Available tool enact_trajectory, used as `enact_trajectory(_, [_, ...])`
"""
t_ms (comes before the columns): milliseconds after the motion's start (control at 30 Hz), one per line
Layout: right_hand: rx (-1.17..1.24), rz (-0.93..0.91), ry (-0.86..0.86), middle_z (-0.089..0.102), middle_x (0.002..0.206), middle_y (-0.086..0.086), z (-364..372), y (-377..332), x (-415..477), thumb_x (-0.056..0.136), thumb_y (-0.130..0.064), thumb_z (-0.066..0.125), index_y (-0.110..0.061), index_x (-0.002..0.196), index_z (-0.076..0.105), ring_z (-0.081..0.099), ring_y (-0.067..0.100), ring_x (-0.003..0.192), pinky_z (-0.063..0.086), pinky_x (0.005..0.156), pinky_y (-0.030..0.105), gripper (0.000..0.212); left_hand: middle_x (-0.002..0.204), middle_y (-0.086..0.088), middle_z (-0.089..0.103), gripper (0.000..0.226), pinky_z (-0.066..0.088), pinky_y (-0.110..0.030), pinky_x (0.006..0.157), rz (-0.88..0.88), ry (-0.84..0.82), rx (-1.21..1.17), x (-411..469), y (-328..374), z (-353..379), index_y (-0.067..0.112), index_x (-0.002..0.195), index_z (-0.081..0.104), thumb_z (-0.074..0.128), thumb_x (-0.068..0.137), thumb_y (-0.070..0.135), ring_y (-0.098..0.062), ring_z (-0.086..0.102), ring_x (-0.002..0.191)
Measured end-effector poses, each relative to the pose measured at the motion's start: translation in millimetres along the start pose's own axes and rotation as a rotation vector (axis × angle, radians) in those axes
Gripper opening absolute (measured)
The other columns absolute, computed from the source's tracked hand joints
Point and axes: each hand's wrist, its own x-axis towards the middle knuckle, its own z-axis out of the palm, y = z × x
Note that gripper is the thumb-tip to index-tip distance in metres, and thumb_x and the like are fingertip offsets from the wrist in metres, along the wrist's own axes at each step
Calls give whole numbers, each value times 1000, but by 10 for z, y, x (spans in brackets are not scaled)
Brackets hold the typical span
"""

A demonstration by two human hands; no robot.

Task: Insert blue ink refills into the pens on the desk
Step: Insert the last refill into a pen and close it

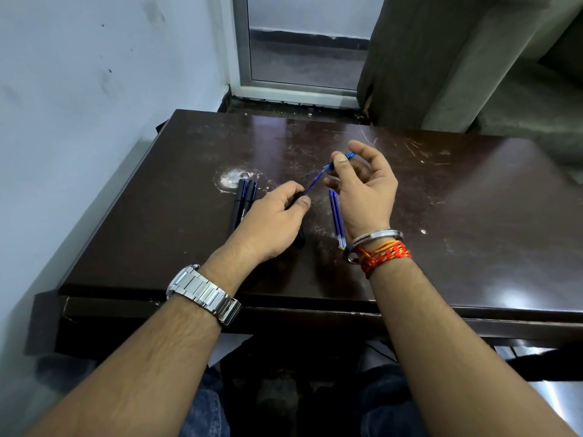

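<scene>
Two hands share one thin blue ink refill (pixel 314 181) above the dark wooden desk (pixel 457 216): left hand (pixel 271 222) grips its lower end, right hand (pixel 362 187) pinches its top. If I push crooked, I could bend it.

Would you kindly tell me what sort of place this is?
Probably a plain office or study room: a scratched dark desk beside a painted wall, an aluminium-framed glass door behind, pens lying on it.
</scene>
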Motion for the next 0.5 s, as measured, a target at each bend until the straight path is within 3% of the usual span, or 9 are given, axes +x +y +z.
enact_trajectory(133, [-57,8,-37,67,78,3,-10,10,-7,91,-3,65,-13,106,62,67,9,67,57,61,24,18,55,17,53,17,38,-27,57,-9,1,-3,-17,28,0,35,89,59,48,101,40,1,47,49])
enact_trajectory(333, [-66,53,-101,70,77,1,-3,-6,-22,89,-2,65,-17,101,64,67,7,63,58,61,24,19,85,-2,71,16,48,-31,67,-22,12,3,-42,68,-23,38,93,63,49,101,42,-10,62,67])
enact_trajectory(500, [-92,84,-245,72,80,8,50,33,-86,87,2,64,-20,96,66,67,12,69,56,61,23,24,75,2,65,17,45,-37,64,-32,54,-27,-41,91,-24,30,94,66,52,99,36,-16,59,68])
